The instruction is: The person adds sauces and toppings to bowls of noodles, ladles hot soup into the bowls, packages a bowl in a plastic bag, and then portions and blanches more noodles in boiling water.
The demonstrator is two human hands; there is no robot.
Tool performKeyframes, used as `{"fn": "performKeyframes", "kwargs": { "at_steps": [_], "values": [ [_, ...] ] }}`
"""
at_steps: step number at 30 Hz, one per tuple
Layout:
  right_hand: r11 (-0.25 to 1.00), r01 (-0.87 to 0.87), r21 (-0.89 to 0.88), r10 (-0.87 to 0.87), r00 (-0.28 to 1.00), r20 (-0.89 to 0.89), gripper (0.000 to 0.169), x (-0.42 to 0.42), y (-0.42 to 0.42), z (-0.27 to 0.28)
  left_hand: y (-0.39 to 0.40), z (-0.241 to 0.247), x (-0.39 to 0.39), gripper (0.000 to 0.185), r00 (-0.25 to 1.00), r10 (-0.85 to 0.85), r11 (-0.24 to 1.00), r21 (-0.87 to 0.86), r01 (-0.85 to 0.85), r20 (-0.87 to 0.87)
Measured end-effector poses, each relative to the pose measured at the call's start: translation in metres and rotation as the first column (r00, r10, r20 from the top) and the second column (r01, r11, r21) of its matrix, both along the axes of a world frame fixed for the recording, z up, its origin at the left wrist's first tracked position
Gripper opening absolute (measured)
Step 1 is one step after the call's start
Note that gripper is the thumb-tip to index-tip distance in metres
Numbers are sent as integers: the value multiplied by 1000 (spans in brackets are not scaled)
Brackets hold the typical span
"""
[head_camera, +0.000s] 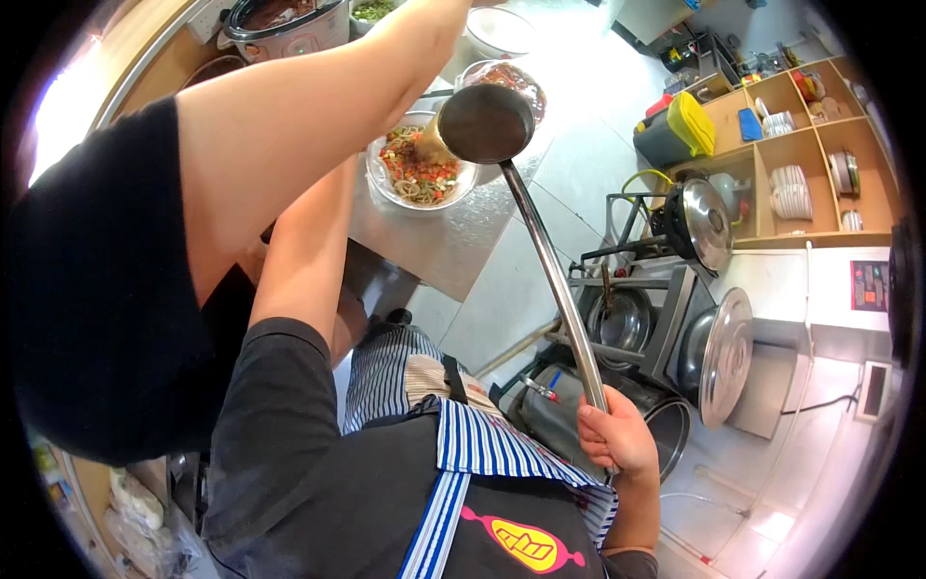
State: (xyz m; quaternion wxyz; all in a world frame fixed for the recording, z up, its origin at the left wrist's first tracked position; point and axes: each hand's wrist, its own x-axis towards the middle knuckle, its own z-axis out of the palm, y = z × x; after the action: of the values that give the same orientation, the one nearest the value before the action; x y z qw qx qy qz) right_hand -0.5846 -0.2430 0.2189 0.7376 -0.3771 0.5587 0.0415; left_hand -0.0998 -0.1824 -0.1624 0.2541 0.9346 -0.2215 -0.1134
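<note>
My right hand (621,434) grips the long metal handle of a ladle (557,282). The dark ladle bowl (486,124) hangs over the right edge of a plastic-lined bowl of noodles (421,189), which carry chopped red and green toppings. A tan, blurred patch, perhaps liquid, shows between ladle and noodles; I cannot tell for certain. Partly behind the ladle is a second lined bowl (517,76) with reddish contents. My left forearm (311,239) runs up toward the noodles, but its hand is out of view behind another person's bare arm (311,108).
The other person's dark sleeve (94,289) fills the left side. A metal counter (441,253) carries the bowls, with a white bowl (499,32) and a slow cooker (289,36) farther off. At right stand a lidded pot (716,362), a burner frame (669,318) and wooden shelves (817,181).
</note>
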Motion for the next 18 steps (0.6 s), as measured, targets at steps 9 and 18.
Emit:
{"fn": "performKeyframes", "kwargs": {
  "at_steps": [9, 18],
  "values": [
    [1000, 31, -6, -31, 999, -44, 11, -3, 6, 3, 43, -34, 21, 45, 1000, -24, 964, 264, 20, 9],
    [1000, -18, -25, 18, 1000, -20, 11, -6, 5, -6, 77, 14, 67, 47, 966, 248, 968, 19, -250, 78]
  ]
}}
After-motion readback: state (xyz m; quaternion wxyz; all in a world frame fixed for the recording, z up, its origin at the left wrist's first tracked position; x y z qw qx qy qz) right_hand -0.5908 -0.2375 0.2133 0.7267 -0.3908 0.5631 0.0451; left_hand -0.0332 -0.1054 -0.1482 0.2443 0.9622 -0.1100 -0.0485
